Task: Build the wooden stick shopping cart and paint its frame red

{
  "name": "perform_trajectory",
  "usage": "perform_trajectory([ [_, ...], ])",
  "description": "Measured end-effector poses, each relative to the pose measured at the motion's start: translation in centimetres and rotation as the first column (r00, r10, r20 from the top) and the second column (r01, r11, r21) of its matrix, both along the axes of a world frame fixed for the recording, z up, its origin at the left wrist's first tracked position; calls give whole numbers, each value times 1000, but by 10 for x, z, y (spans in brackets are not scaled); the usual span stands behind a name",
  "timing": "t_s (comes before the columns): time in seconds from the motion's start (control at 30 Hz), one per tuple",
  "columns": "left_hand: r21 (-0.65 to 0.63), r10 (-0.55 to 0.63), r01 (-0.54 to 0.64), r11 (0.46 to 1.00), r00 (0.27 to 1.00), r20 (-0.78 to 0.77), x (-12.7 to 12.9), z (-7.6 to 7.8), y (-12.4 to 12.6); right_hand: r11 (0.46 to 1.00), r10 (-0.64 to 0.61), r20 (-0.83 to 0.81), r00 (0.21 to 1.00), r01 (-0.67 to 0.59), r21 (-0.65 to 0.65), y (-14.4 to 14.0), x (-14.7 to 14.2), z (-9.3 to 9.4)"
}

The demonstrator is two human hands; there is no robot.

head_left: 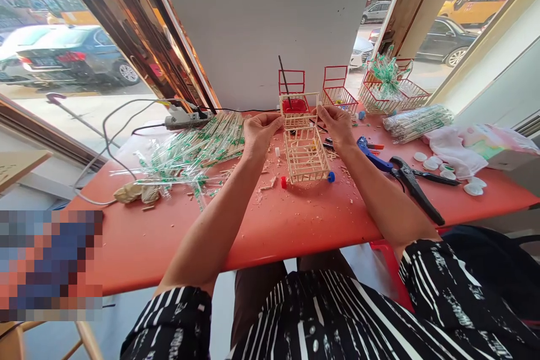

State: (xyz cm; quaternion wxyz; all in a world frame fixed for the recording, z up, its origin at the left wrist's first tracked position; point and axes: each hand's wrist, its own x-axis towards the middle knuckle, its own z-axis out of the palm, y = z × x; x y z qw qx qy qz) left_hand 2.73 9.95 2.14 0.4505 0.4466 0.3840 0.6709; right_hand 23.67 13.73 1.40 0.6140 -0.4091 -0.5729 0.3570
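The left hand (260, 130) and right hand (338, 125), each closed to a pinch, hold the pale stick cart (304, 152) between them; wrapped sticks (219, 138) lie to their left, pliers (417, 191) to their right.

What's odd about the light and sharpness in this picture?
In the head view: daylight whitens the ground outside; window frames lean outward, perhaps wide-lens distortion; coarse squares hide a patch at lower left; the stick cart between left hand and right hand looks fairly sharp.
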Motion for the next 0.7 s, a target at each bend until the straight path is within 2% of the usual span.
perform_trajectory([
  [0.13,4,10,-10,1000,1000,2,1,0,0,999,41,-15,999,-41,-1,-2,3,2],
  [0.3,10,5,-5,1000,1000,3,1,-2,-1,1000,-7,48,999,8,-18,-2,4,1],
  [0.57,-3,34,-34,999,999,37,5,-7,1,997,-71,50,996,71,13,-1,-1,-7],
  [0.7,-10,26,-26,1000,999,27,3,-7,1,999,-45,36,998,45,-1,-4,-1,-5],
])
